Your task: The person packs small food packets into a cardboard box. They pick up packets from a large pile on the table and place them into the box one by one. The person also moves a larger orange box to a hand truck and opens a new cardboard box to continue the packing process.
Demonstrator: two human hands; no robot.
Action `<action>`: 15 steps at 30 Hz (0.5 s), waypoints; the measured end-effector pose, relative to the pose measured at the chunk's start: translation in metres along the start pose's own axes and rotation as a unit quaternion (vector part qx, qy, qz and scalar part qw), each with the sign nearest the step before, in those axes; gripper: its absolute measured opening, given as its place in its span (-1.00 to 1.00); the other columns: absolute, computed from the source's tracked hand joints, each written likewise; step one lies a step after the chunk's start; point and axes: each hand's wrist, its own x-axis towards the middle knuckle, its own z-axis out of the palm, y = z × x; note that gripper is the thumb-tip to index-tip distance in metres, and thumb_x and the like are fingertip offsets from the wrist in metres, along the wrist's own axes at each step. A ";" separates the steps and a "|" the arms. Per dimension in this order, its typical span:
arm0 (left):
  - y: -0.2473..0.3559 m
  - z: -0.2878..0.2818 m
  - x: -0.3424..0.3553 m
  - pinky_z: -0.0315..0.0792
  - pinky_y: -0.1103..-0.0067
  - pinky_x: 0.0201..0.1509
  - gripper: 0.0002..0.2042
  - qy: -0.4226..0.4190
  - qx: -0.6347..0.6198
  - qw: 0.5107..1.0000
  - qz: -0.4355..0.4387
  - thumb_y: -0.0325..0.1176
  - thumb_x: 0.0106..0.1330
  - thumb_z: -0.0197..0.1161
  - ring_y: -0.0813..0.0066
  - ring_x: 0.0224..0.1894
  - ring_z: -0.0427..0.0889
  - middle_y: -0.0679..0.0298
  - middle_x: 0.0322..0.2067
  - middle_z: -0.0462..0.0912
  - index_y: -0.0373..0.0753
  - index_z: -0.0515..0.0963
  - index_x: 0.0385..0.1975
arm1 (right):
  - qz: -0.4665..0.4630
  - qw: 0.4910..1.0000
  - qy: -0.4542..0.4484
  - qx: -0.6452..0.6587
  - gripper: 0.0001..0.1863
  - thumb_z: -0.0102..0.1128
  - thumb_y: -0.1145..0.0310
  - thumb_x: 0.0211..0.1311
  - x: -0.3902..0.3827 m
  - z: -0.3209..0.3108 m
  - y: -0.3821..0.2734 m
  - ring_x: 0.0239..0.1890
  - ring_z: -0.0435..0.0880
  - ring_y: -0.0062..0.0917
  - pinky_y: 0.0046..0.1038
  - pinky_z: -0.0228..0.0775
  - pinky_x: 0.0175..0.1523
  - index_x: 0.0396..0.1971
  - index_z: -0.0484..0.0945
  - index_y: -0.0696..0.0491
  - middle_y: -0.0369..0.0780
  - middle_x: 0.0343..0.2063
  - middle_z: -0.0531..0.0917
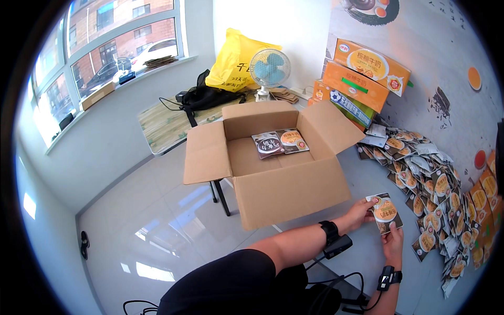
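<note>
Between my two hands is a flat drink sachet (387, 211), dark brown with an orange bowl picture on its front. My left hand (359, 214) pinches its upper left edge, and my right hand (392, 243) grips its lower edge. Left of and beyond my hands stands a cardboard box (291, 184) with its flaps spread outward. Inside it lie a dark purple-brown sachet (266, 145) and an orange-and-brown sachet (292, 140), side by side. To the right, a long heap of loose sachets (441, 194) spreads over the grey table (362, 257).
Orange cartons (362, 73) are stacked by the wall behind the heap, with more cartons (480, 210) at the far right. Behind the box are a small blue fan (270, 68), a yellow bag (239, 60) and a black bag (202, 100). Cables (336, 281) hang below my wrists.
</note>
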 end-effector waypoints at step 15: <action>-0.010 0.005 -0.003 0.39 0.42 0.13 -0.42 -0.074 -0.065 0.995 -0.036 -0.57 0.18 0.12 0.38 0.11 0.39 0.25 0.08 0.32 -0.11 0.00 0.14 | -0.033 0.992 -0.044 -0.116 -0.71 0.07 0.39 0.20 -0.013 0.026 -0.007 -0.58 0.33 -0.83 -0.78 0.12 -0.55 -0.08 0.36 0.09 -0.41 -0.43 0.49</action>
